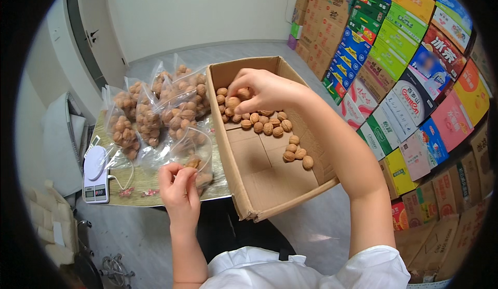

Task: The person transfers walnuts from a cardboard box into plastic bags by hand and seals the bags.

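My left hand [179, 186] pinches the rim of a clear zip bag [208, 157] at the table's near edge. A few walnuts show inside that bag, partly behind my fingers. Over the far end of an open cardboard box [223, 157], my right hand [260, 88] curls its thumb and fingers around walnuts [233, 102]. More loose walnuts [268, 129] lie beneath and beside it, and a small cluster [299, 153] sits by the box's right wall. My right forearm hides part of that wall.
Several filled walnut bags [148, 120] crowd the table [151, 182] to the left. A white kitchen scale [96, 174] with a cable rests at its left edge. Stacked cartons [389, 75] line the right side. A cream chair [54, 223] stands at lower left.
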The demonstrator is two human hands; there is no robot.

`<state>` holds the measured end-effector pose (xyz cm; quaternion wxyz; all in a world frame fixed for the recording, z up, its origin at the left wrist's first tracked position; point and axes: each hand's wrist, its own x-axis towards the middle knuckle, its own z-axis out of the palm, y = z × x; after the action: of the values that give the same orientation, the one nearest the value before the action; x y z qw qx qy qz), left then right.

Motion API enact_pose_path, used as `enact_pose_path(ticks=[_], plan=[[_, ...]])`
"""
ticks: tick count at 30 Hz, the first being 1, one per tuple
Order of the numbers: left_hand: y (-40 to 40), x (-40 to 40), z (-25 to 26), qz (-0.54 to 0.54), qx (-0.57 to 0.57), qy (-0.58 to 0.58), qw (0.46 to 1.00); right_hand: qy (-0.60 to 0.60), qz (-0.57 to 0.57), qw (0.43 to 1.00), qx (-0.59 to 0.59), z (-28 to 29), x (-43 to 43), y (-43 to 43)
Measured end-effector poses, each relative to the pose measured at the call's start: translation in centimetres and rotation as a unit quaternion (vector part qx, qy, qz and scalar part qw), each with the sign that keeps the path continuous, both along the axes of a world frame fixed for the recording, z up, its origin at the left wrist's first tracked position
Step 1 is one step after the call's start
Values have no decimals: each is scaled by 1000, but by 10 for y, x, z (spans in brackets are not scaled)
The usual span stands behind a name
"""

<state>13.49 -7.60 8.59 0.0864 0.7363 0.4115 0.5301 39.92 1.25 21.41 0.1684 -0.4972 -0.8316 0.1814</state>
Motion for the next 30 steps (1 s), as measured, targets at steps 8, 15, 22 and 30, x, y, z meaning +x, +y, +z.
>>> enact_pose_path(ticks=[8,15,22,30], plan=[[-2,-4,-1,4,6,3,1000,-49,196,965,166,-5,-89,-33],[-4,0,0,6,12,0,1000,-121,205,952,192,-41,-103,-24],[-1,-6,-6,4,13,3,1000,28,166,972,163,-14,-69,-17],[1,-3,-6,3,13,-1,1000,-359,4,925,-122,-54,24,-19]])
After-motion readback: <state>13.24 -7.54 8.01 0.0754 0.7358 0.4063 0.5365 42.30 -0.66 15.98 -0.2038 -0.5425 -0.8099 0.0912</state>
